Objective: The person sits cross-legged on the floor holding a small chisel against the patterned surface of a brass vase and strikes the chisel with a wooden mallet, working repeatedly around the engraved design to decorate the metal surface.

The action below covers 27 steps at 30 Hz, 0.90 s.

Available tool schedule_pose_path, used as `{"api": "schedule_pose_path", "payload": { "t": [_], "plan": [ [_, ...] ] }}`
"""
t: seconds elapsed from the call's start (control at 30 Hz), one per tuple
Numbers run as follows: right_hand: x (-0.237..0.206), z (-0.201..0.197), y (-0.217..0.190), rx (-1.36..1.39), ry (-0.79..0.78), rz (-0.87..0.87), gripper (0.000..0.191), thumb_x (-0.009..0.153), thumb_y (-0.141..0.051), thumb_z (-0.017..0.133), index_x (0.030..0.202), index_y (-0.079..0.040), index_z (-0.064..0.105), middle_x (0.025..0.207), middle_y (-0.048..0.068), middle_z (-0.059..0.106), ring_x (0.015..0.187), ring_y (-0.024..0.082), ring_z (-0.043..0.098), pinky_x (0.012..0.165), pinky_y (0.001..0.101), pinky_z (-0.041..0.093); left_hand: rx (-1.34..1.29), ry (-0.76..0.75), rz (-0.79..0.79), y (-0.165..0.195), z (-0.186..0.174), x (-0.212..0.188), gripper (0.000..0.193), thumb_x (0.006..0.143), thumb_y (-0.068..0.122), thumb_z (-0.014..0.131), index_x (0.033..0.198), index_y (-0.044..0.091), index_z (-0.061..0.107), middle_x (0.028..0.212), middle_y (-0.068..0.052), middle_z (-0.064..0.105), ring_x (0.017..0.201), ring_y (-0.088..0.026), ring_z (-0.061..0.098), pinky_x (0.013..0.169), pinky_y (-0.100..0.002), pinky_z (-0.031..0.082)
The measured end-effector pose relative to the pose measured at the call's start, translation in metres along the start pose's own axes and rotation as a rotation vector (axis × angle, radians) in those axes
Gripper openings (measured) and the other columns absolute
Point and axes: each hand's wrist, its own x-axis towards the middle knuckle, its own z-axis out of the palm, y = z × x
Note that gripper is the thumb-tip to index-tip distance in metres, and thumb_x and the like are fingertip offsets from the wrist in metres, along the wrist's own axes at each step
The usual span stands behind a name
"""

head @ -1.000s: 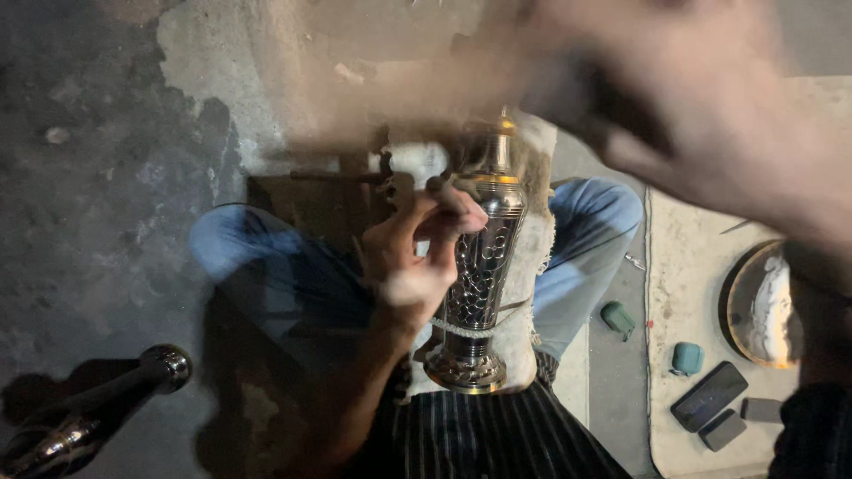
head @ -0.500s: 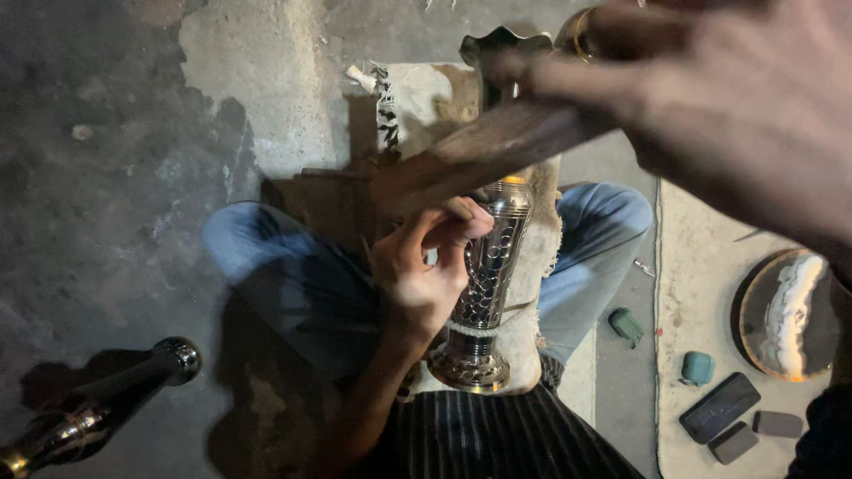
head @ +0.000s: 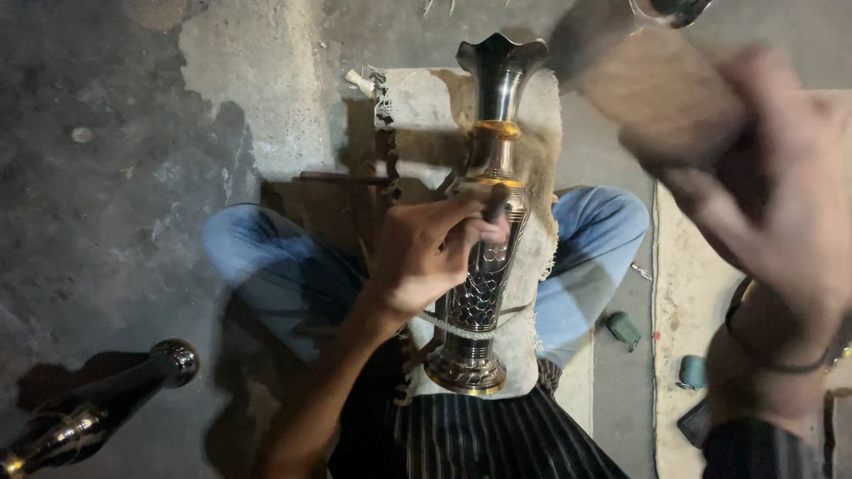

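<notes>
A tall engraved metal vase [head: 486, 239] with gold bands lies lengthwise on a burlap cloth [head: 541, 115] across my lap, its flared mouth pointing away from me. My left hand [head: 430, 253] pinches a small dark punch against the vase's shoulder. My right hand [head: 781, 213] is raised at the upper right, blurred, gripping the wooden handle of a hammer [head: 652, 75] whose metal head sits at the top edge.
I sit cross-legged in blue jeans on a rough concrete floor. A second dark metal vase [head: 98, 399] lies at the lower left. On the right lie a small green block [head: 623, 329], a teal piece [head: 692, 371] and a pale mat [head: 688, 293].
My right hand has lifted the hammer up and to the right, off the punch. The vase's mouth has come fully into view. The left hand stays on the punch.
</notes>
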Motion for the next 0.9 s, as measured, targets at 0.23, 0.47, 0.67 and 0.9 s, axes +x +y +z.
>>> {"api": "schedule_pose_path", "payload": {
  "t": [0.23, 0.47, 0.67, 0.9],
  "plan": [
    [-0.042, 0.023, -0.006, 0.034, 0.160, 0.187, 0.071, 0.059, 0.006, 0.075, 0.129, -0.001, 0.062, 0.096, 0.017, 0.067, 0.088, 0.032, 0.067, 0.082, 0.0429, 0.050, 0.115, -0.253, 0.111, -0.013, -0.005, 0.019, 0.017, 0.104, -0.002, 0.058, 0.119, 0.005, 0.059, 0.096, -0.011, 0.078, 0.089, -0.019, 0.079, 0.062, -0.023, 0.066],
    [-0.054, 0.064, -0.051, 0.713, 0.611, 0.615, 0.056, 0.077, 0.001, 0.076, 0.130, -0.006, 0.057, 0.089, 0.008, 0.063, 0.080, 0.019, 0.059, 0.078, 0.0335, 0.048, 0.232, -0.549, 0.204, -0.021, -0.002, 0.036, 0.029, 0.100, 0.001, 0.062, 0.126, 0.013, 0.060, 0.088, -0.006, 0.079, 0.072, -0.016, 0.077, 0.052, -0.024, 0.061],
    [-0.077, 0.082, -0.060, 0.653, 0.802, 0.728, 0.048, 0.082, -0.004, 0.079, 0.124, -0.010, 0.056, 0.080, 0.005, 0.062, 0.075, 0.022, 0.057, 0.082, 0.0408, 0.044, 0.102, -0.652, 0.306, -0.011, -0.009, 0.054, 0.040, 0.096, 0.002, 0.065, 0.134, 0.015, 0.062, 0.090, -0.004, 0.079, 0.074, -0.013, 0.076, 0.062, -0.029, 0.062],
    [-0.115, 0.126, -0.056, 0.328, 0.607, 0.552, 0.043, 0.082, 0.010, 0.070, 0.123, 0.001, 0.061, 0.101, 0.014, 0.060, 0.096, 0.026, 0.056, 0.099, 0.0393, 0.043, 0.129, -0.860, 0.170, 0.002, -0.011, 0.064, 0.044, 0.089, 0.001, 0.066, 0.127, 0.021, 0.070, 0.088, -0.002, 0.079, 0.068, -0.013, 0.076, 0.054, -0.029, 0.061]
  ]
}}
